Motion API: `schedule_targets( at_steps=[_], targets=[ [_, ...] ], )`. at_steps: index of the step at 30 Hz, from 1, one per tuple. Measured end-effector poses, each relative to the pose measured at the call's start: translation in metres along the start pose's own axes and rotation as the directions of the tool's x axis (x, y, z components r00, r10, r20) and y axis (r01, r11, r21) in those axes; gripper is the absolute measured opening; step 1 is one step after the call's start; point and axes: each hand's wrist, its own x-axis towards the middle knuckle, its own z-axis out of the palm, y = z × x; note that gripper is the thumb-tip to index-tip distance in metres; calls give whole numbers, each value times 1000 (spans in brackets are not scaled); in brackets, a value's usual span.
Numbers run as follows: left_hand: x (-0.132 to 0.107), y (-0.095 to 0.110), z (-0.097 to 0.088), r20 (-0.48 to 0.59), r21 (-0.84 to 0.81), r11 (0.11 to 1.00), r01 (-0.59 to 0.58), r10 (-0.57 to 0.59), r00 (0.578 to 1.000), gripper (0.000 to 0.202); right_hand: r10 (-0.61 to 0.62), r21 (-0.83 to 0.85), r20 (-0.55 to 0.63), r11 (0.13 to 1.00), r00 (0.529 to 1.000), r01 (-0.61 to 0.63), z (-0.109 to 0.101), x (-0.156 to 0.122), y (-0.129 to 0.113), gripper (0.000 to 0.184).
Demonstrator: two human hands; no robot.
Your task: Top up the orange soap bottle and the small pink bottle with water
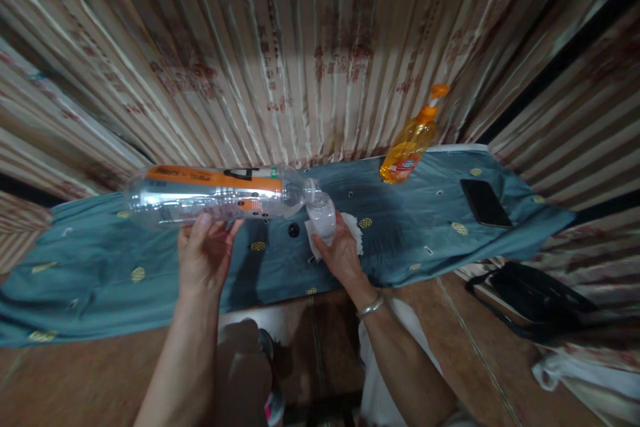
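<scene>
My left hand (206,250) grips a large clear plastic bottle (210,195) with an orange label, its fingers under the body. The bottle lies nearly level in the air, its uncapped neck pointing right. Its mouth meets the rim of a small clear cup (323,215), which my right hand (341,250) holds tilted toward the bottle. Whether liquid runs between them I cannot tell. Beneath the cup, a white paper tissue (354,230) rests on the cloth. A small dark round cap (293,230) sits to the left of the tissue.
An orange pump bottle (407,147) stands at the back of the table, which a teal patterned cloth (400,247) covers. A black phone (485,202) lies at the right. Behind hangs a pleated curtain (300,67). A black bag (535,297) is below on the right.
</scene>
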Motion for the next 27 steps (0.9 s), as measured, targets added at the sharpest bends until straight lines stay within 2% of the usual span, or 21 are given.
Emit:
schedule_targets(
  at_steps=[8,12,22,27],
  targets=[
    [4,-1,-8,55,57,998,-18,15,998,38,-14,-8,2,1000,1000,14,0,-1,0,70],
    [4,0,-8,67,58,998,-10,6,998,39,-32,-18,-14,999,999,32,1,-1,0,70],
    [1,0,-3,3,6,1000,11,-11,1000,47,-7,-17,7,1000,1000,7,2,-1,1,73],
    [1,0,-2,22,25,1000,-9,9,1000,43,-1,-11,25,1000,1000,1,-1,0,1,72]
  ],
)
